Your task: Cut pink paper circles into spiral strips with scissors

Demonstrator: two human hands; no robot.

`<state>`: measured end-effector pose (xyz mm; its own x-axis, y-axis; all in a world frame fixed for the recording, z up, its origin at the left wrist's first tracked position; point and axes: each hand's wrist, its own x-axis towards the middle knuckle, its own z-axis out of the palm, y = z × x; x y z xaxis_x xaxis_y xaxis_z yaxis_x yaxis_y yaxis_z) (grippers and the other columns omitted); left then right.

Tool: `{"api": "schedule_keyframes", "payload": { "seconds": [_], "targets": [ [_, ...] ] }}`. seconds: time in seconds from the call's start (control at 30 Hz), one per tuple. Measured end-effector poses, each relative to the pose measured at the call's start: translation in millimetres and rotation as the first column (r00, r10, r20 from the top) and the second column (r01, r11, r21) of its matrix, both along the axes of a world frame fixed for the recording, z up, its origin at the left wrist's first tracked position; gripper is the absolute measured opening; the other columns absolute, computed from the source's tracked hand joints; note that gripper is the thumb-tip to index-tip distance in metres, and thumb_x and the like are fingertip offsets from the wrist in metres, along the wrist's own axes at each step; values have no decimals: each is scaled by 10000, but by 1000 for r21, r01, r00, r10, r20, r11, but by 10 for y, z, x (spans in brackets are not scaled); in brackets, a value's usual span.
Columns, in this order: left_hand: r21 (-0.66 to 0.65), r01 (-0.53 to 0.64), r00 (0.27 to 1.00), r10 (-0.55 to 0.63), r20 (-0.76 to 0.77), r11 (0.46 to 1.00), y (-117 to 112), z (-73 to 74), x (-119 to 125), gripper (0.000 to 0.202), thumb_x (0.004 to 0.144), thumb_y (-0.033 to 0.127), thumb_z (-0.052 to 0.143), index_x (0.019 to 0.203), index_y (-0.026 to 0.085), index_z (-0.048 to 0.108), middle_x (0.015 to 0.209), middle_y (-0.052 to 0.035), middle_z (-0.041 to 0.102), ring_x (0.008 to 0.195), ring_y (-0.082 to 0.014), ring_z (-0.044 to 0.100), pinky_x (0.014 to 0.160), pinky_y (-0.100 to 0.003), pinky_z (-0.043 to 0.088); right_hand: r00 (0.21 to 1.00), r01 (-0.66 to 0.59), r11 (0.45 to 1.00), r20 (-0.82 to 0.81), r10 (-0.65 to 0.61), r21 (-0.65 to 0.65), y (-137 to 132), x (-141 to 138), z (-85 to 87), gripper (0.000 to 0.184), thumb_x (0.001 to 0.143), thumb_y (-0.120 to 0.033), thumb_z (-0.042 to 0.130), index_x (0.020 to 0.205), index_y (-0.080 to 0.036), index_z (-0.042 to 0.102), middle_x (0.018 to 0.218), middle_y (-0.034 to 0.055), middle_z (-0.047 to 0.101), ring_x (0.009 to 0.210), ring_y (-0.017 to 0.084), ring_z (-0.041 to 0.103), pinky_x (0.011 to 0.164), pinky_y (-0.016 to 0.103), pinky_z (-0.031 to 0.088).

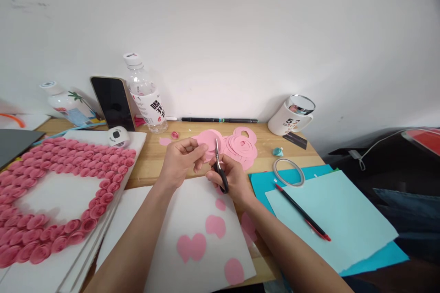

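Left hand (180,158): we see it palm down, forearm coming in from the lower left, wrist over the far edge of the white sheet (192,210).
Left fingers (194,147): curled, pinching the pink paper disc (207,139) at its near rim.
Right hand (232,178): forearm comes in from the lower right, knuckles turned up and toward the left hand.
Right fingers (212,173): clenched through the black handles of the scissors (220,169), blades pointing up into the disc.
Disc position: held above the bench (151,160), near its middle, just in front of the pile of pink spirals (242,146).
Offcuts: pink scraps (191,246) lie on the white sheet, toward the near edge of the bench.
Hidden: the handles are mostly covered by the right fingers, and the disc's near rim sits behind the left ones.
Unclear: we cannot tell how far the blades are parted or where the cut line runs.
Cut off: both forearms leave at the bottom of the view; the board of paper roses (51,192) at the left edge of the bench runs out of the view.
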<state>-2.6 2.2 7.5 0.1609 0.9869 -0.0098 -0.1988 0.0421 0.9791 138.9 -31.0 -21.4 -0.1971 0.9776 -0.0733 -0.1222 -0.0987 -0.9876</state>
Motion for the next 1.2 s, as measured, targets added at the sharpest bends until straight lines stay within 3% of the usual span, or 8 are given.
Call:
{"api": "schedule_keyframes", "payload": {
  "seconds": [0.27, 0.53, 0.73, 1.2],
  "targets": [
    [12, -78, 996, 78, 41, 997, 16, 19, -1, 173, 685, 268, 676, 629, 139, 575, 442, 55, 530, 339, -38, 416, 377, -187, 342, 1000, -23, 1000, 15, 23, -7, -7, -22, -19, 361, 597, -379, 738, 768, -183, 488, 497, -74, 505, 367, 57, 425, 380, 181, 332],
    [55, -9, 993, 15, -121, 998, -34, 35, 54, 275, 719, 314, 641, 548, 140, 513, 460, 22, 558, 365, -55, 458, 395, -197, 365, 999, -30, 999, 10, 30, 18, -12, -41, -58, 385, 601, -411, 743, 771, -186, 481, 541, -56, 523, 404, 70, 444, 402, 196, 355],
    [9, 81, 979, -78, -188, 997, -40, 2, 22, 274, 712, 307, 649, 550, 143, 501, 399, 47, 501, 368, -48, 445, 384, -171, 352, 1000, -20, 992, -8, 21, 123, 7, -28, -56, 405, 604, -395, 762, 799, -190, 473, 660, -17, 551, 569, 102, 486, 513, 216, 388],
    [-12, 81, 980, -82, -179, 997, -57, 25, 24, 299, 701, 332, 654, 541, 148, 480, 390, 47, 478, 371, -48, 435, 361, -160, 313, 999, -41, 990, 1, 41, 137, -5, -19, -40, 381, 638, -398, 739, 806, -188, 469, 619, -43, 488, 521, 75, 392, 482, 202, 328]
  ]
}}
